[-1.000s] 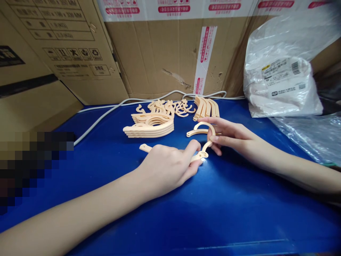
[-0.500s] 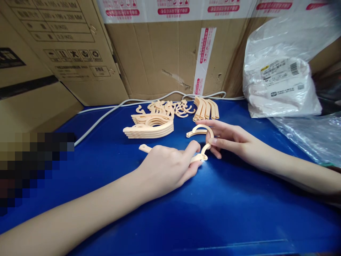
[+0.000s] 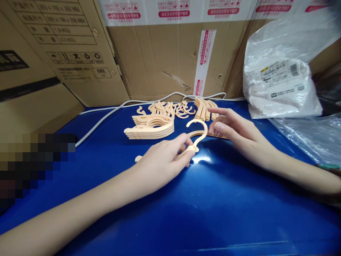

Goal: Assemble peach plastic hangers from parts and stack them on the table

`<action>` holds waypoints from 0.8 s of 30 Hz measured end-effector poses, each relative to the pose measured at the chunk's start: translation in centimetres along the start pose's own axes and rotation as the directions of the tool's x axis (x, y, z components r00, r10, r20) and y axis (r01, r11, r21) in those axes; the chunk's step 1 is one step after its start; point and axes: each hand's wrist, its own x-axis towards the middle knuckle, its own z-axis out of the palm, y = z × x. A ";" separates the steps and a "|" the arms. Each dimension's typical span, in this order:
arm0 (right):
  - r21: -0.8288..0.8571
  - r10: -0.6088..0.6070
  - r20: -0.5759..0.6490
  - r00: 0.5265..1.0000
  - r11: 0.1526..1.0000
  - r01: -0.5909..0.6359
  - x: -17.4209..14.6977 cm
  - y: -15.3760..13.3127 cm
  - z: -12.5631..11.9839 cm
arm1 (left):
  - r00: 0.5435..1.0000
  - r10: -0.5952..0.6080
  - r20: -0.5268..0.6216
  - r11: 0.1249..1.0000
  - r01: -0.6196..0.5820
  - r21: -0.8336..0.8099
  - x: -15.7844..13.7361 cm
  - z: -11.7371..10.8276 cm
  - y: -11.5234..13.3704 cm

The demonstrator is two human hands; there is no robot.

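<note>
My left hand (image 3: 167,153) is closed on a cream plastic hanger arm, with a curved hanger hook (image 3: 204,131) rising from the end it pinches. The arm's far tip (image 3: 137,159) pokes out past my wrist side; most of it is hidden under the palm. My right hand (image 3: 234,133) is off to the right of the hook, fingers parted and holding nothing. Behind the hook, a loose curved hanger arm (image 3: 195,133) lies on the blue table (image 3: 213,213), partly covered by the hook and my right fingers.
Stacked hanger pieces (image 3: 150,133) lie left of centre, with loose hooks (image 3: 183,109) and more hanger arms (image 3: 204,109) behind. A white cable (image 3: 101,128) runs along the back. Cardboard boxes (image 3: 160,60) wall the rear; a white plastic bag (image 3: 282,85) stands at right.
My right hand has let go of the hook and drawn away to the right. My left hand has shifted slightly left, carrying the hanger arm and hook, which now stands more upright.
</note>
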 end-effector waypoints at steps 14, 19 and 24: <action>-0.491 -0.192 0.284 0.939 0.813 0.314 0.3 1.6 0.0 | 0.959 -0.236 0.158 0.697 0.280 -0.660 1.2 -0.5 0.2; -0.484 -0.190 0.301 0.934 0.814 0.322 0.2 0.9 0.4 | 0.973 -0.187 0.131 0.675 0.225 -0.703 1.2 -0.5 -0.3; -0.413 -0.201 0.253 0.946 0.862 0.294 0.0 0.4 0.7 | 0.973 -0.194 0.122 0.677 0.223 -0.701 1.2 -0.4 -0.1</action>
